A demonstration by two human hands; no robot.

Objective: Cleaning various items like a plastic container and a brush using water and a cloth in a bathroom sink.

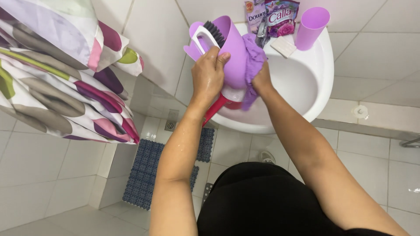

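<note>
Right now you are wiping the purple dustpan (234, 50) over the white sink (315, 87), near the top centre of the frame. Your left hand (209, 74) is clamped around the left edge of the dustpan, fingers curled over its rim, and it also pins the white-handled brush (209, 36) with dark bristles that sits inside the pan. Your right hand (261, 79) is closed on a purple cloth (253, 59), pressing it flat against the right side of the pan, so cloth and pan are touching. The pan stands tilted nearly upright, its open mouth turned to the upper left of the frame. Something red with a handle (217, 109) pokes out just below it, at the sink's near rim; you cannot tell from this view whether it belongs to the pan.

Judging by the grip, the wiping step is underway and the outer wall is the part being covered. The next stroke calls for a firm hold with the left hand, since your forearm looks wet and the plastic may be slippery, and for keeping the pan over the basin.

Along the sink's far rim, at the top right, stand a purple cup (311, 27), a white soap bar (283, 46) and two packets (272, 16). A spotted curtain (57, 78) hangs at upper left; a blue mat (146, 172) lies on the tiled floor below.
</note>
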